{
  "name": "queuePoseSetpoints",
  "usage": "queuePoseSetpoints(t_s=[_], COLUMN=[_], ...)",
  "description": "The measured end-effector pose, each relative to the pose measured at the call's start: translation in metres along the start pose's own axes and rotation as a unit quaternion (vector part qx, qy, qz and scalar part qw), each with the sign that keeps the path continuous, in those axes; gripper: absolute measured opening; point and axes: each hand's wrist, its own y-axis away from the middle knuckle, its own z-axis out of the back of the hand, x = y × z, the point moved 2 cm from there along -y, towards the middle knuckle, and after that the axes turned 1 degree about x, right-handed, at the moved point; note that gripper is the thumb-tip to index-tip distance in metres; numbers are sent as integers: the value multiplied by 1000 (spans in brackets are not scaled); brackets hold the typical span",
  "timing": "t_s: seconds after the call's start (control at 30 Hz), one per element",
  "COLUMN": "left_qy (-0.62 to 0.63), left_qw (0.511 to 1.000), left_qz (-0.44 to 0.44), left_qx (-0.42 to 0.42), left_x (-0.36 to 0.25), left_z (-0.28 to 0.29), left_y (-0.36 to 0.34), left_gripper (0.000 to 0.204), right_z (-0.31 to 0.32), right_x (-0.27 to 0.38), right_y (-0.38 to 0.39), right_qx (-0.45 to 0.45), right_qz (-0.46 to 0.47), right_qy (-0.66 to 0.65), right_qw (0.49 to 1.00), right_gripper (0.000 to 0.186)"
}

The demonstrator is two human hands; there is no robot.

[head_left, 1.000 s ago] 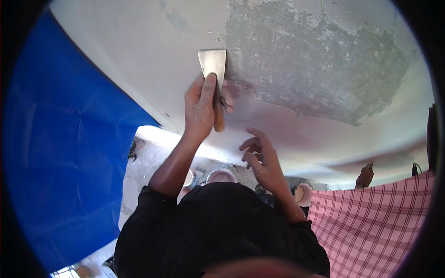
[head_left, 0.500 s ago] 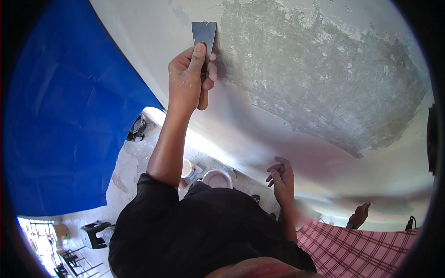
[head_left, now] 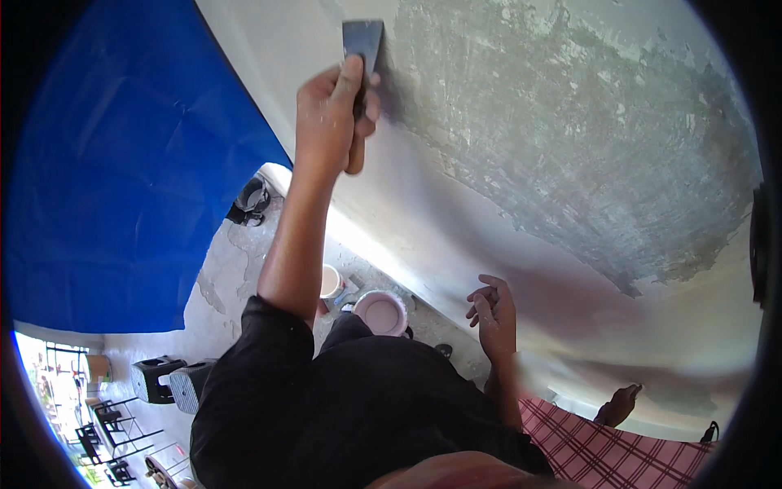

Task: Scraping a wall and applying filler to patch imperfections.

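My left hand [head_left: 326, 122] grips a putty knife [head_left: 362, 41] with a wooden handle, its grey blade raised against the pale curved surface [head_left: 456, 236], at the left edge of a large rough grey-green patch [head_left: 562, 122]. My right hand [head_left: 493, 318] is lower down, near that surface, its fingers loosely bent and apart, with nothing visible in them.
Another person's hand [head_left: 619, 403] is at lower right, beside pink checked cloth [head_left: 619, 448]. A blue sheet [head_left: 122, 179] hangs at left. A pink bucket [head_left: 381, 310] and a white bucket [head_left: 329, 281] stand on the floor [head_left: 228, 269]. Black stool-like objects [head_left: 155, 379] are lower left.
My left hand with the putty knife has moved upward. My right hand has shifted right and down. The view has turned, showing more floor and furniture at lower left.
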Motion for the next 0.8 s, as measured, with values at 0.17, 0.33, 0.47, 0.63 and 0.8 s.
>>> queuePoseSetpoints(t_s=[0.17, 0.33, 0.47, 0.63, 0.8], left_qy=[-4, 2, 136, 208, 225], left_qw=[1000, 967, 923, 872, 837], left_qz=[10, 225, 255, 281, 268], left_qx=[22, 118, 252, 342, 420], left_x=[16, 77, 113, 111, 110], left_z=[-7, -33, -87, -114, -133], left_y=[25, 120, 175, 194, 195], left_gripper=[42, 41, 33, 19, 22], right_z=[11, 18, 14, 2, 16], right_x=[-7, -15, -17, 4, 5], right_y=[9, 27, 29, 38, 43], right_qx=[-10, -17, 15, 89, 116], right_qz=[0, -27, -30, -34, -101], right_qy=[-6, -17, 38, 13, -94], right_qw=[1000, 999, 999, 995, 984], right_gripper=[30, 27, 20, 24, 26])
